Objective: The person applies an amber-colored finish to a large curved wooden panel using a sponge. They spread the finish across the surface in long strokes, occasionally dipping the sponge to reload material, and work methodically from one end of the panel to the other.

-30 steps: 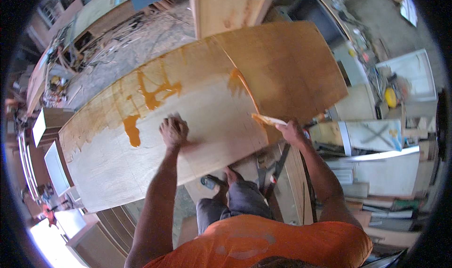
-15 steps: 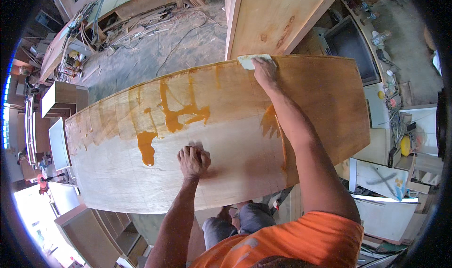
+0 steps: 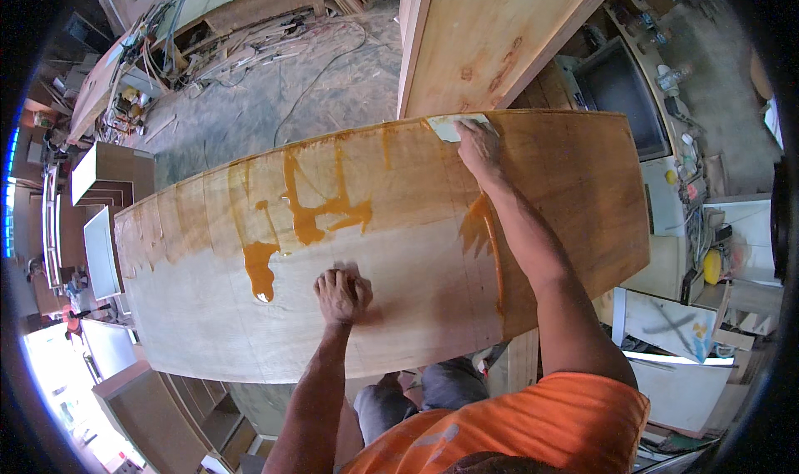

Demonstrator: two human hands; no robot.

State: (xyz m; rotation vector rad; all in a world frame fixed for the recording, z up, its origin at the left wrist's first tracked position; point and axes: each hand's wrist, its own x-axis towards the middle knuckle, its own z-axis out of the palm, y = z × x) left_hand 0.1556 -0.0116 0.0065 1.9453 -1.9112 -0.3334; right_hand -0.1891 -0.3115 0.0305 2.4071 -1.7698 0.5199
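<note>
Seemingly mid-spreading, the right hand (image 3: 480, 148) grips a pale spreader (image 3: 444, 129) on the wooden panel (image 3: 424, 299) beneath both hands; the left hand (image 3: 341, 297) is curled, any grip hidden. Amber pools (image 3: 308, 224) beyond it seem to call for flat, even strokes next.

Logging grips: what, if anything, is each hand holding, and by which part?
The right hand holds the scraper by its near side, toward the right. The left hand is curled on the board; whether it holds anything cannot be told.
</note>
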